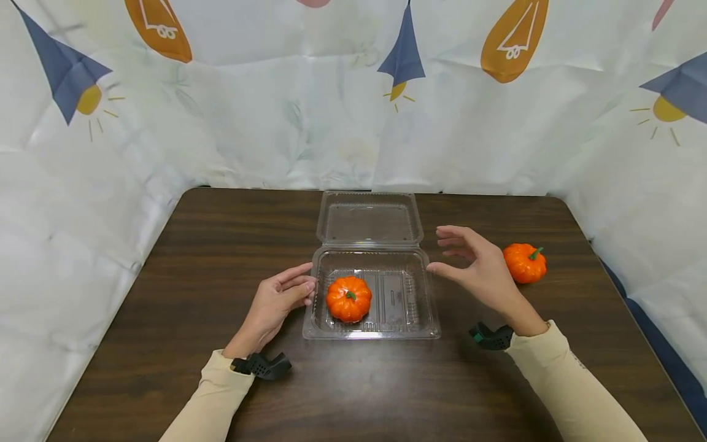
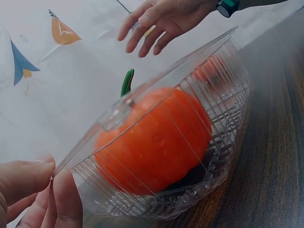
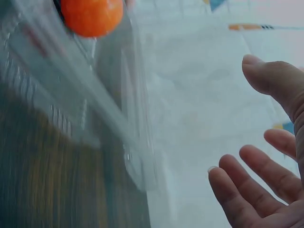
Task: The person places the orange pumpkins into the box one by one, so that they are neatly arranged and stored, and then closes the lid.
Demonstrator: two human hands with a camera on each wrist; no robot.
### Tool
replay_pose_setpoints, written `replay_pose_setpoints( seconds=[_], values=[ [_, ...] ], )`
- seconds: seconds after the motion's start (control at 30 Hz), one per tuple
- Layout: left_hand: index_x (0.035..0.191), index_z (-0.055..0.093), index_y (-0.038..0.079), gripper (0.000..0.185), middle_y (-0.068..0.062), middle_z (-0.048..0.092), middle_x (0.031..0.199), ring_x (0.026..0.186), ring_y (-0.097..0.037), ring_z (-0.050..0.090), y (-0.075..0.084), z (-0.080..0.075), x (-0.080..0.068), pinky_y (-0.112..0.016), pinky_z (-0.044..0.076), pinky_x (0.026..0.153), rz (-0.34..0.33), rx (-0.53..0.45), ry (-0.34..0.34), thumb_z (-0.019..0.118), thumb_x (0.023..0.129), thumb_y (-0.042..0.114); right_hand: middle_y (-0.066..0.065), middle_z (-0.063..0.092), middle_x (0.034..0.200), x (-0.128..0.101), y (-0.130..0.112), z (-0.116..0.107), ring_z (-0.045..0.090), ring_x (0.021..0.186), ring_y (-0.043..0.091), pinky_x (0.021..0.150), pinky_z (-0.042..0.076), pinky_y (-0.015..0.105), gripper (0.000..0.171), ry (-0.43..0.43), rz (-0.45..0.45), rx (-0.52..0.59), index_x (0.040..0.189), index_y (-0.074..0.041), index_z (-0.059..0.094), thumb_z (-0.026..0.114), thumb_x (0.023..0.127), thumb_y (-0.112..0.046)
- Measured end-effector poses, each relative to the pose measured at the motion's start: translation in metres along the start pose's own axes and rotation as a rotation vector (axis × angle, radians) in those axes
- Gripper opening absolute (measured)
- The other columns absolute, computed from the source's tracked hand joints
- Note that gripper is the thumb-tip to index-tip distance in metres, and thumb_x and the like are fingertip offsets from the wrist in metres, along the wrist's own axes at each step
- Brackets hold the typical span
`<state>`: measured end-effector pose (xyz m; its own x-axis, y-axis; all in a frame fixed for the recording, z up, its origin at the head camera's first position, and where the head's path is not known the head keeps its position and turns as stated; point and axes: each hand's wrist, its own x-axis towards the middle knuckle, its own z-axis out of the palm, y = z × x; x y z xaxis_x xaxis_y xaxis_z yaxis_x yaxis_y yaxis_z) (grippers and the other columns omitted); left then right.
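A clear plastic clamshell box [image 1: 394, 294] lies with its lid [image 1: 369, 220] folded back toward the far edge of the table. Inside, on the left, sits a small orange pumpkin [image 1: 348, 299] with a green stem. My left hand [image 1: 278, 302] pinches the box's left rim between thumb and fingers, as the left wrist view shows close up. To the right of the box, my right hand [image 1: 477, 267] hovers with fingers spread and nothing between them. A second orange pumpkin [image 1: 525, 263] rests on the table, just beyond the right hand on its right.
The dark wooden table [image 1: 166, 319] ends at a white printed cloth [image 1: 309, 123] hanging behind it and along both sides. Each wrist wears a black band, the left band [image 1: 262, 365] and the right band [image 1: 491, 336].
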<state>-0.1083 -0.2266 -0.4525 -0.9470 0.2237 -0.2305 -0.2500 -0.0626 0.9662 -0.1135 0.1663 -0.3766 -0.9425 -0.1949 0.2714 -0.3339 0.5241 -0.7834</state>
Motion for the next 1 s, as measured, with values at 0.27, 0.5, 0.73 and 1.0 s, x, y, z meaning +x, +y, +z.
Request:
replay_pose_setpoints(
  seconds=[0.27,0.5,0.73,1.0],
  values=[
    [0.151,0.05,0.004,0.057,0.004,0.074,0.11,0.088,-0.007,0.07,0.001,0.0,0.0,-0.021,0.063,0.083,0.001,-0.001,-0.008,0.071,0.098,0.013,-0.014,0.065,0.131,-0.008,0.013,-0.024,0.066,0.114,0.003,0.093,0.056,0.011,0.065,0.106,0.049,0.054,0.14,-0.012,0.061,0.088,0.081,-0.006],
    [0.151,0.05,0.004,0.058,0.004,0.074,0.11,0.089,-0.007,0.07,0.001,0.0,-0.001,-0.021,0.063,0.083,0.002,-0.001,-0.01,0.072,0.098,0.014,-0.018,0.064,0.132,-0.019,0.022,-0.041,0.067,0.11,-0.005,0.094,0.055,0.01,0.064,0.177,0.101,0.033,0.142,-0.013,0.058,0.085,0.085,-0.008],
    [0.151,0.05,0.003,0.057,0.005,0.074,0.109,0.089,-0.007,0.07,0.0,-0.001,0.0,-0.021,0.063,0.082,0.009,-0.004,-0.016,0.071,0.099,0.013,-0.016,0.064,0.132,-0.028,0.034,-0.053,0.067,0.109,-0.005,0.094,0.052,0.005,0.064,0.251,0.124,0.023,0.143,-0.013,0.058,0.083,0.086,-0.003],
    [0.151,0.049,0.003,0.057,0.006,0.074,0.108,0.089,-0.006,0.07,-0.001,-0.001,0.001,-0.021,0.063,0.081,0.008,-0.012,-0.017,0.07,0.099,0.012,-0.017,0.065,0.13,-0.037,0.049,-0.07,0.066,0.114,-0.002,0.094,0.051,0.004,0.063,0.359,0.165,0.025,0.144,-0.013,0.059,0.081,0.087,0.001]
  ],
)
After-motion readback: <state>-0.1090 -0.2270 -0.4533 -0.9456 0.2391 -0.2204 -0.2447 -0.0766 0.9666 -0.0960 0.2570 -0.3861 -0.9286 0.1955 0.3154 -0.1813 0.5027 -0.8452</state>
